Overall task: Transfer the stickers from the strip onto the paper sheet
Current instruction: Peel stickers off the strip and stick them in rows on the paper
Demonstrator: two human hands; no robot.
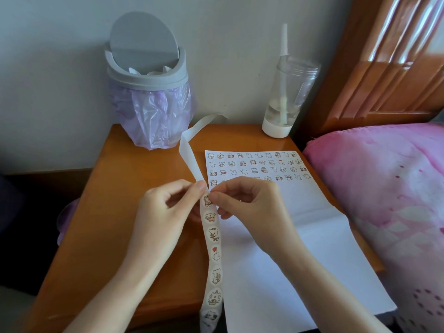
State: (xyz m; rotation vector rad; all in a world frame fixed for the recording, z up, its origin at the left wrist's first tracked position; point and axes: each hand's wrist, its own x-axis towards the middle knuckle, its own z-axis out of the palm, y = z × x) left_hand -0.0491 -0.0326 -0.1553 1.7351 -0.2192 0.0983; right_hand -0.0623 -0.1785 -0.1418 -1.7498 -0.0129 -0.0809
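Plainly, the person was in the middle of a peel. The left hand (168, 207) pinched the strip (213, 248) between thumb and forefinger just above the topmost sticker (207, 201), where the bare backing (189, 152) curled up and away toward the bin (146, 92). The right hand (249, 203) had thumb and forefinger closed on that sticker's upper edge; whether the edge had come free of the backing I could not tell. Below the hands the strip ran down over the near edge of the table (108, 212), loaded with round stickers. The paper sheet (300, 248) lay just to its right, with three full rows (257, 164) across its top and a fourth begun at the left.

To do this well, I judged, the left hand should bend the backing sharply away so the sticker's rim stood proud. The right hand should draw it off slowly and low, touching as little glue as possible. It should then be set in the next gap of the fourth row, in line with its neighbours, and pressed flat from the middle outward.
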